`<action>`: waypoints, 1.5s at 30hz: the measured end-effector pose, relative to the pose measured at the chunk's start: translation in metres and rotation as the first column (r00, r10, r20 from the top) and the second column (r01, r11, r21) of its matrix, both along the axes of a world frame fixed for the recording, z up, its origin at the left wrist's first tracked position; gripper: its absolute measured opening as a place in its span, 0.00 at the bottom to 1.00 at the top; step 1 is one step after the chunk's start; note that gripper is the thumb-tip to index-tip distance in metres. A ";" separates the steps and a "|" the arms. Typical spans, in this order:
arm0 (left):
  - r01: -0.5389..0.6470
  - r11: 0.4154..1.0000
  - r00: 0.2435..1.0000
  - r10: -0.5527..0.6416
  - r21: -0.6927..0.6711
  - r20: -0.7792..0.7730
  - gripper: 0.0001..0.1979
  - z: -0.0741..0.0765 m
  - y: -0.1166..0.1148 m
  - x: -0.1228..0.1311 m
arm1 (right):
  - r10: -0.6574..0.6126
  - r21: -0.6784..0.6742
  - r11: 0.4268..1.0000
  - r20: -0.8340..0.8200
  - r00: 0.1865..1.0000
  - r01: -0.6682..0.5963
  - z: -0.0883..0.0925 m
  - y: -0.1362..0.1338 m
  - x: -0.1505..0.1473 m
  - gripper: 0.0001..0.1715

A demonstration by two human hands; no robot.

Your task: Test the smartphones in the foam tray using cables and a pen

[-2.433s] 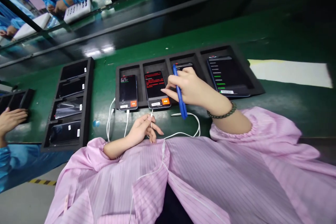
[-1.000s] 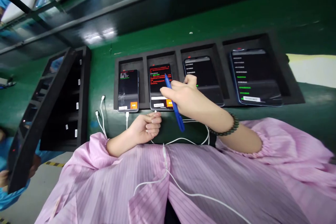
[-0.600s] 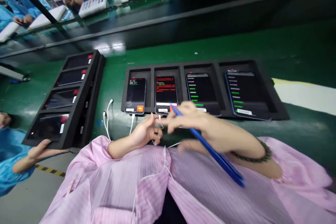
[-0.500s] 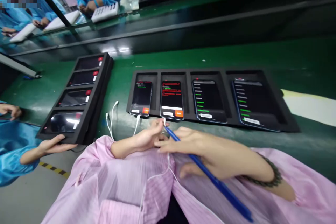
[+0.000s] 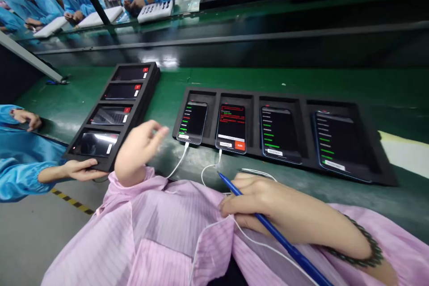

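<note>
In the head view, a four-slot black tray [image 5: 256,118] lies on the green table [image 5: 288,78] before the person, and all other places are given from it. Each slot carries a phone. The leftmost phone [image 5: 192,123] shows white, green and red lines; the second phone [image 5: 232,127] shows red text and an orange box. The third phone [image 5: 280,134] and the rightmost phone [image 5: 338,145] show white and green lines. A white cable [image 5: 182,157] runs from the leftmost phone's near end, and another white lead [image 5: 220,156] from the second's.

The person's left hand [image 5: 142,143] is raised to the left of the black tray, fingers loosely curled, thumb and forefinger apart, with nothing seen in its grasp. The right hand [image 5: 268,205] is on the near side of the tray, closed around a blue pen [image 5: 284,243] whose tip points toward the second phone; whether its fingertips also pinch a cord cannot be told.

Farther left of the tray, a co-worker's hand [image 5: 82,170] grips the near end of a stacked tray [image 5: 129,132] bearing four more phones. A white strip [image 5: 407,152] lies just right of the tray.
</note>
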State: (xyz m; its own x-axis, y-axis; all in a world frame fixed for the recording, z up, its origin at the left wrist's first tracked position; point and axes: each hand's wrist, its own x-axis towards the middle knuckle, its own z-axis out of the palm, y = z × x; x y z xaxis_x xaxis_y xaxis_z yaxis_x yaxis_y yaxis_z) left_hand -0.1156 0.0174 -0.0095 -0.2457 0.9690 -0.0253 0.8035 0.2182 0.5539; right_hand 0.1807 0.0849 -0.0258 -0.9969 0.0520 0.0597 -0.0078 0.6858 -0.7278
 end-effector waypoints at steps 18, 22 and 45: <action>-0.635 0.753 0.762 0.574 -0.170 -0.301 0.19 -0.033 -0.018 -0.023 | -0.042 -0.140 0.990 -0.293 0.955 0.000 -0.012 0.003 -0.001 0.15; -0.559 0.809 0.808 0.481 -0.183 -0.341 0.19 -0.046 -0.025 -0.019 | -0.004 -0.214 0.975 -0.286 0.958 -0.060 -0.014 0.006 0.003 0.14; -0.421 0.900 0.907 0.413 0.117 0.084 0.14 -0.092 -0.004 -0.012 | -0.040 0.100 0.992 -0.278 0.960 0.071 -0.044 0.002 0.003 0.19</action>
